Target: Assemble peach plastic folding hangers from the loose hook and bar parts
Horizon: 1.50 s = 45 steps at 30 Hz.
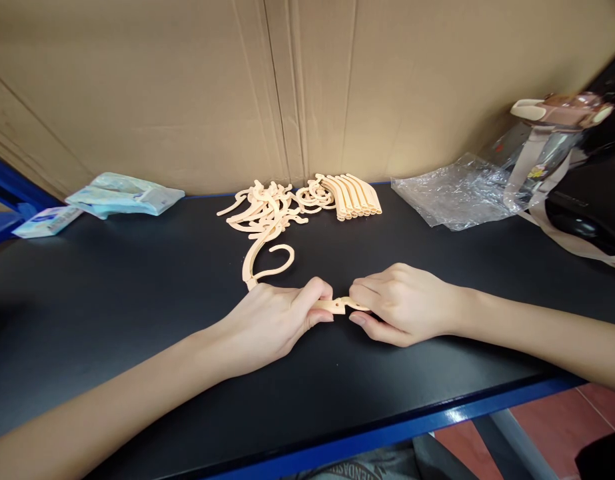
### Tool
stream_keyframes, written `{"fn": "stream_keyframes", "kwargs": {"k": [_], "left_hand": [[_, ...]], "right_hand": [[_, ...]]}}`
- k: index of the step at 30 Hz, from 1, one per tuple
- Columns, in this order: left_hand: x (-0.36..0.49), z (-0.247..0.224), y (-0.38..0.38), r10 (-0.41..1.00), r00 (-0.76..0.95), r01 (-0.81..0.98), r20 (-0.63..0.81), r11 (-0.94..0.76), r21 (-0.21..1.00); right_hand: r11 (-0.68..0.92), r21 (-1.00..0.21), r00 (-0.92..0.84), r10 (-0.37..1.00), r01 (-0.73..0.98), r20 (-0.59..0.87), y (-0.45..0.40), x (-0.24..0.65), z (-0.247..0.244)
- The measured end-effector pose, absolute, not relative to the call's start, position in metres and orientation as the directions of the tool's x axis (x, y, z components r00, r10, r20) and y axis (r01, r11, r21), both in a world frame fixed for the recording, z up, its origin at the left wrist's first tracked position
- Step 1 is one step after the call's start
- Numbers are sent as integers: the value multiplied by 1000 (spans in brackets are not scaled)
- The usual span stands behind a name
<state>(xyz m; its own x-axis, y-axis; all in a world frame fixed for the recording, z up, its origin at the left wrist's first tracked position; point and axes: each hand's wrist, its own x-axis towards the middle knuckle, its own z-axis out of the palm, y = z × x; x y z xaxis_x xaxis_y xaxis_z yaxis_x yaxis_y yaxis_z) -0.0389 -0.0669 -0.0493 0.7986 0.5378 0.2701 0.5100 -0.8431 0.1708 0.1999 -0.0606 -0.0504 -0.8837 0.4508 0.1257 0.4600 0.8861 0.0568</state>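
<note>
My left hand (274,320) is closed around a cream plastic piece (337,306), whose end with a small hole sticks out past the thumb. My right hand (400,303) pinches a thin curved cream piece (356,305) that meets that end. Beyond my left hand, a curved cream arm (251,260) with a hook (287,257) emerges and reaches back to a loose pile of curved cream pieces (262,210). To the right of the pile are small hooks (314,195) and a row of curved cream tubes (354,197).
A blue-white tissue pack (124,195) and a smaller packet (47,221) lie at the back left of the black table (137,293). At the back right are a clear plastic bag (452,193), a strapped bottle (552,143) and a black object (594,193). Cardboard (187,93) stands behind.
</note>
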Motion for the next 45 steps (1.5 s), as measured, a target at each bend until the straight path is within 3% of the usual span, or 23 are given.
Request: {"fn": "stream_keyframes", "kwargs": {"k": [15, 30, 36, 40, 43, 45], "left_hand": [[-39, -51, -66, 497, 834, 480, 239, -868, 129], [-39, -49, -65, 518, 827, 484, 220, -854, 191], [-41, -49, -65, 506, 830, 453, 236, -857, 247], [-43, -47, -65, 443, 840, 432, 313, -895, 108], [-44, -45, -64, 381, 846, 418, 374, -908, -21], [-44, -43, -64, 386, 826, 438, 411, -898, -37]], "right_hand": [[889, 267, -910, 291, 371, 295, -60, 203, -55], [908, 190, -902, 306, 373, 305, -61, 202, -57], [936, 57, -899, 316, 349, 303, -54, 201, -51], [932, -25, -885, 350, 360, 306, -50, 203, -46], [922, -19, -874, 372, 386, 312, -45, 206, -44], [914, -19, -864, 389, 404, 319, -41, 208, -43]]}}
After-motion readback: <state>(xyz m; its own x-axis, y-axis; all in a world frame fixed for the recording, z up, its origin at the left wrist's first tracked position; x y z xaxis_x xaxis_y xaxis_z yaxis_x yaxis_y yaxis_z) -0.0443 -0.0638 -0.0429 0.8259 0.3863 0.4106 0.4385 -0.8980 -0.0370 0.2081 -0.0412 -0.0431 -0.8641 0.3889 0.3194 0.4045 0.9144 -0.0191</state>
